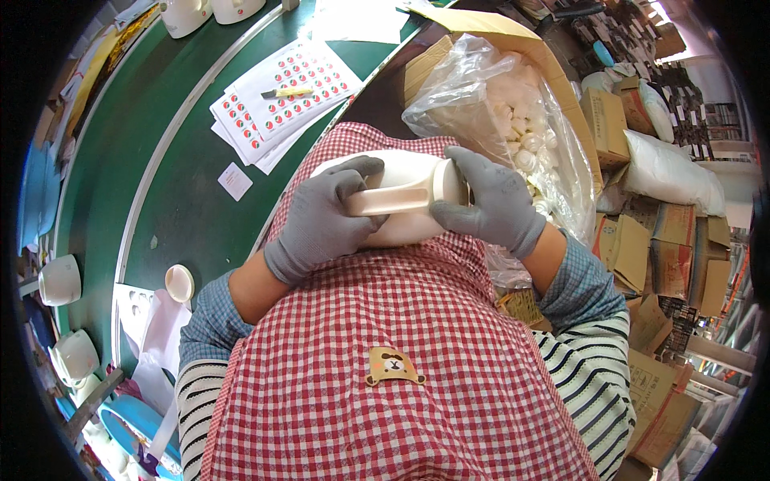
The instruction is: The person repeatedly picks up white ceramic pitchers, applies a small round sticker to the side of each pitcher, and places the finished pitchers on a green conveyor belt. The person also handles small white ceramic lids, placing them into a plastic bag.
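Observation:
A white plastic jug [401,228] lies on its side against my checked apron, with its pale handle [391,200] facing up. My gloved left hand [319,216] is closed around the handle's left end and the jug's body. At the jug's right end sits a round cream cap [449,183]. My gloved right hand [499,199] grips this cap, thumb on the near side and fingers on the far side. The jug's underside is hidden, and the cap's thread cannot be seen.
On the green conveyor [188,200] to the left lie sticker sheets [281,100], a yellow utility knife [287,93] and a loose round lid [180,283]. An open carton [457,20] holds a clear bag of white caps [525,144]. Cartons [670,248] are stacked at right.

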